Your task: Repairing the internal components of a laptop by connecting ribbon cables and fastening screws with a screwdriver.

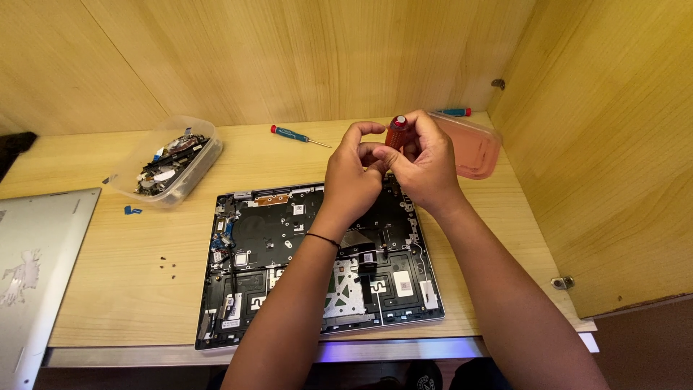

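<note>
A pale wooden desk boxed in by grained plywood walls fills my head view, a strip of metal edging along its near rim.

At upper centre of the frame, both hands meet above an opened laptop base. My right hand is wrapped around a red-orange screwdriver, its capped end pointing up; my left hand pinches at the tool's lower part, fingertips pressed close to the right hand's. What sits between those fingertips I cannot tell. I judge the screwdriver light and rigid, its plastic handle ridged enough to grip around the barrel without slipping.

The laptop base lies flat at centre, dark, matte and crowded with thin ribbons and small boards; it looks fragile inside and best lifted by its silvery outer edges.

At upper left, a clear plastic tub holds loose parts. A blue-handled screwdriver lies beside it toward centre. A translucent pink lid rests at upper right. A grey metal cover fills the lower left, with tiny dark screws scattered nearby.
</note>
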